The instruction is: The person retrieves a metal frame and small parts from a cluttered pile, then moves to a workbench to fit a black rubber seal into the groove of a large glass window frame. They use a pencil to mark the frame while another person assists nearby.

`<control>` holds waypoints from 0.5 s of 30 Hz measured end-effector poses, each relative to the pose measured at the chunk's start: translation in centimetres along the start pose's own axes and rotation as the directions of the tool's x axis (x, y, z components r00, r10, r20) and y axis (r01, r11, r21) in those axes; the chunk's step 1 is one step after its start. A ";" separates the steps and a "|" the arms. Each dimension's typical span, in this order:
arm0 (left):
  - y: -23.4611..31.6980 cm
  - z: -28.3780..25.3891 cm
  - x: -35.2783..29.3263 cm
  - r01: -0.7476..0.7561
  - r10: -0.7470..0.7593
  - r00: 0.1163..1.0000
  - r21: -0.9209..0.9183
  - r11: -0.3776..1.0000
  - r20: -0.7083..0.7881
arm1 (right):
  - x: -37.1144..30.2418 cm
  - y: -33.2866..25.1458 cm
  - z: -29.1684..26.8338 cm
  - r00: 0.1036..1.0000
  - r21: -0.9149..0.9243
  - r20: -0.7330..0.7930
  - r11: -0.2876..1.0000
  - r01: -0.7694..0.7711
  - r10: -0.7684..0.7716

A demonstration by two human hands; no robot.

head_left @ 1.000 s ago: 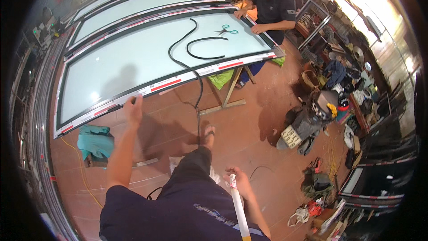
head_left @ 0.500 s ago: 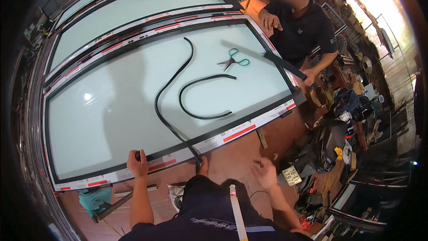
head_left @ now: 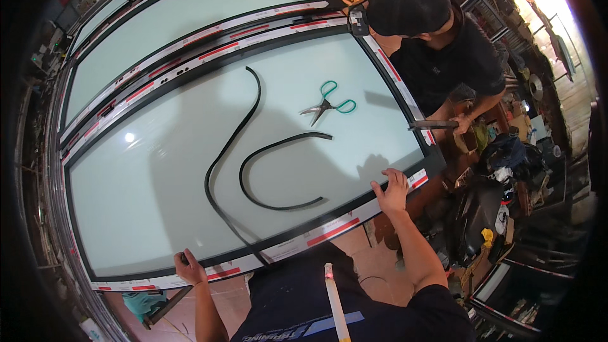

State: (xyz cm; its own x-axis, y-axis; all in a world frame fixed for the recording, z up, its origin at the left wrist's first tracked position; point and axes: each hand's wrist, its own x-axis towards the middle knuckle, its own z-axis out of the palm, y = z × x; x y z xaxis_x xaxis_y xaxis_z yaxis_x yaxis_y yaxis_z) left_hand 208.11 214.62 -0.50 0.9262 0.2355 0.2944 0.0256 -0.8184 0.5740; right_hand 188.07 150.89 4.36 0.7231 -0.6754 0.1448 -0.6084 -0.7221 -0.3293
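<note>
A large glazed panel with a black rubber border and a white, red-striped frame lies flat in front of me. My left hand is at its front edge on the left, fingers curled around a small dark thing I cannot make out. My right hand rests on the front frame near the right corner, fingers spread. A long black rubber strip snakes across the glass and over the front edge between my hands. A shorter curved rubber strip lies beside it. Green-handled scissors lie with blades apart on the glass.
Across the right end, a co-worker in dark clothes and cap leans in, holding a flat dark bar over the frame. More glazed panels lie beyond mine. Bags, tools and scrap clutter the right, around a yellow cloth.
My right hand has moved up and right from in front of the panel onto its frame. The co-worker has bent lower, and the bar has shifted off the glass toward the right end.
</note>
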 end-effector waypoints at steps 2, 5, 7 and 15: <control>0.7 0.5 0.0 -0.007 0.010 0.999 0.056 0.998 -0.037 | 1.2 0.6 0.5 0.991 -0.033 0.056 0.993 -0.116 0.118; 0.9 0.6 0.2 -0.017 0.013 0.999 0.110 0.994 0.035 | 1.6 0.3 1.0 0.985 -0.089 0.134 0.992 -0.094 0.105; 0.5 0.5 0.4 -0.059 0.038 0.996 0.255 0.965 0.085 | 2.0 0.2 0.8 0.964 -0.062 0.201 0.984 -0.167 0.176; -1.1 0.7 0.9 0.015 -0.048 0.993 0.291 0.957 0.108 | 3.3 -0.1 0.5 0.982 -0.058 0.157 0.993 -0.101 0.109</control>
State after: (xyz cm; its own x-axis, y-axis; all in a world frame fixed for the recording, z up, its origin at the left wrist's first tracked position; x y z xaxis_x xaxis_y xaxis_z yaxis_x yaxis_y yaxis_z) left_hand 209.21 215.38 -1.44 0.9591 0.2168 0.1820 0.1478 -0.9320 0.3311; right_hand 190.65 148.77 4.40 0.6948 -0.7182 -0.0397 -0.6963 -0.6577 -0.2876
